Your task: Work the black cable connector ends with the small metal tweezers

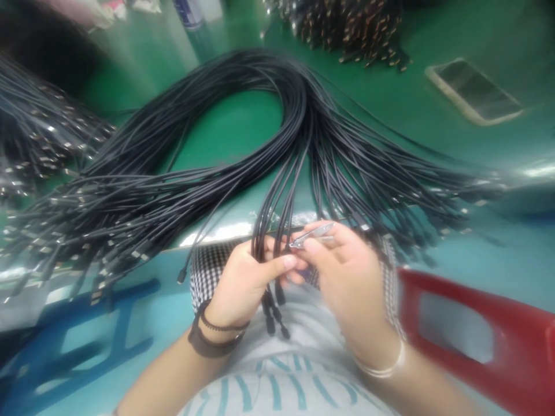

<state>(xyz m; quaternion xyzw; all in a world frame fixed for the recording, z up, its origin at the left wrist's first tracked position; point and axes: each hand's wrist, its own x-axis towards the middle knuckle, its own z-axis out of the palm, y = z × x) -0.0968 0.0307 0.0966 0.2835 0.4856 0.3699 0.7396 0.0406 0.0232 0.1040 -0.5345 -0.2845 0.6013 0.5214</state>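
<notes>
A big bundle of thin black cables [303,115] is lying looped across a green workbench [433,138], with loads of metal-tipped ends [87,242] fanning out to the left and right. A few strands are hanging over the bench edge toward the person's lap, and that's where the action is. The left hand [245,283] is grasping that small bunch, with the thumb pressing across it and small black plug ends [273,312] dangling below. The right hand [347,283] is pinching a slim shiny metal tool [313,236] between thumb and fingers, right up next to the left hand (could be tweezers, but it's too blurry to swear to it).

A checked cloth [208,271] is showing behind the hands, above a pale T-shirt with teal print [281,387]. A dark strap [214,338] is wrapping the left wrist and a thin bangle [381,364] is circling the right one. Another cable bunch [39,127] is sitting at the far left of the bench, a heap of connectors [351,29] is piled along the top, and a phone [472,92] is lying off to the right. Down by the floor, a red plastic chair [477,341] and a blue stool frame [82,335] are flanking the person.
</notes>
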